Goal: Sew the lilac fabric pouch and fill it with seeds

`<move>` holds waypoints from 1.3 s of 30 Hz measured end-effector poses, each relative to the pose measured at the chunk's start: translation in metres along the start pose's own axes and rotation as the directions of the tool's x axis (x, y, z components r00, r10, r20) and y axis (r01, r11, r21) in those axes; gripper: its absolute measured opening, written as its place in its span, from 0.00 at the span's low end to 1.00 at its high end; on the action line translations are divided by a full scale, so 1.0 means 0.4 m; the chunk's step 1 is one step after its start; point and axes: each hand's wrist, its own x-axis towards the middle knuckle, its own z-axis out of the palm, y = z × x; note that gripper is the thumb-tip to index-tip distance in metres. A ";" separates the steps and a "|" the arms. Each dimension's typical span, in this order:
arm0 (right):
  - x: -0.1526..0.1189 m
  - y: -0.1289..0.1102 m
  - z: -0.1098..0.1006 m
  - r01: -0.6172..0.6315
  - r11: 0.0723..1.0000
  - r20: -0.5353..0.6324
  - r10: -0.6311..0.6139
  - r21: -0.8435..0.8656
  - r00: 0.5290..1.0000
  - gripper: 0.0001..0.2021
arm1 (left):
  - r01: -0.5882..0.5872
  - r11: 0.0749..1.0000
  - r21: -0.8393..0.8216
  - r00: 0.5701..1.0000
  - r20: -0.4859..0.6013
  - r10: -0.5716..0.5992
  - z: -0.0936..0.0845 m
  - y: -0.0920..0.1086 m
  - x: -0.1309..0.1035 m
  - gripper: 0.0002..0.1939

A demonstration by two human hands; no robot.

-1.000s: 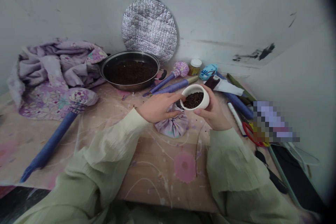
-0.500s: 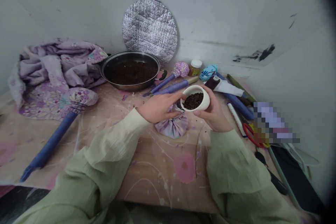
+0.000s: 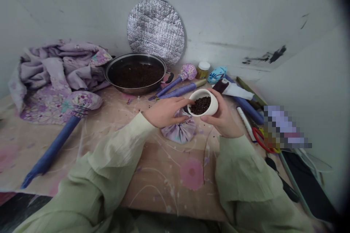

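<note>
My right hand [image 3: 226, 121] grips a small white cup [image 3: 213, 106] by its right side. Dark brown granules [image 3: 201, 105] lie inside, and the cup is tipped to the left with its mouth partly facing me. Just below it sits a gathered lilac cloth pouch [image 3: 179, 133] on the table. My left hand [image 3: 165, 112] is at the pouch's mouth, its thumb on the gathered edge and a forefinger by the cup's rim. Cup and fingers hide much of the pouch's opening.
Dark granules fill the bottom of a two-handled pan [image 3: 128, 91] at the back. Floral cloth [image 3: 51, 69] and a blue-handled cloth-headed stick [image 3: 54, 149] lie left. Behind the cup are a white-lidded jar [image 3: 202, 70] and a thread spool [image 3: 221, 86]; red-handled scissors [image 3: 262, 142] lie right.
The cup has shifted very slightly to the left in my right hand, and the granules in it have moved a little. My left hand stays at the pouch.
</note>
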 end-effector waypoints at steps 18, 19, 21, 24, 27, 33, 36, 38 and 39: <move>0.001 0.001 -0.007 -0.014 0.996 -0.006 0.014 -0.090 1.000 0.37 | 0.058 0.998 0.015 0.997 0.058 -0.059 -0.009 0.007 -0.002 0.20; 0.001 0.002 -0.008 -0.014 0.996 -0.008 0.013 -0.090 1.000 0.37 | 0.060 0.998 0.016 0.996 0.059 -0.061 -0.009 0.008 -0.002 0.20; 0.001 0.002 -0.008 -0.013 0.996 -0.013 0.011 -0.085 1.000 0.38 | 0.066 0.998 0.016 0.996 0.061 -0.067 -0.010 0.008 -0.002 0.19; 0.001 0.004 -0.008 0.002 0.998 -0.013 -0.003 -0.068 1.000 0.37 | 0.070 0.997 0.009 0.996 0.056 -0.071 -0.011 0.009 -0.003 0.19; 0.002 0.006 -0.009 0.004 0.998 -0.012 -0.005 -0.063 1.000 0.37 | 0.064 0.998 -0.001 0.997 0.053 -0.064 -0.010 0.008 -0.002 0.19; 0.000 0.008 -0.012 -0.002 0.997 -0.020 0.001 -0.079 1.000 0.36 | 0.046 0.999 -0.011 0.998 0.046 -0.045 -0.008 0.005 -0.002 0.19; -0.002 0.013 -0.016 -0.011 0.997 -0.027 0.009 -0.078 1.000 0.36 | 0.037 0.999 0.000 0.998 0.050 -0.037 -0.009 0.006 -0.002 0.18; -0.003 0.016 -0.018 -0.014 0.996 -0.033 0.011 -0.083 0.999 0.36 | 0.039 0.999 0.009 0.998 0.054 -0.040 -0.010 0.007 -0.003 0.18; -0.004 0.018 -0.019 -0.016 0.996 -0.033 0.013 -0.086 0.999 0.36 | 0.039 0.999 0.011 0.998 0.054 -0.040 -0.010 0.007 -0.003 0.17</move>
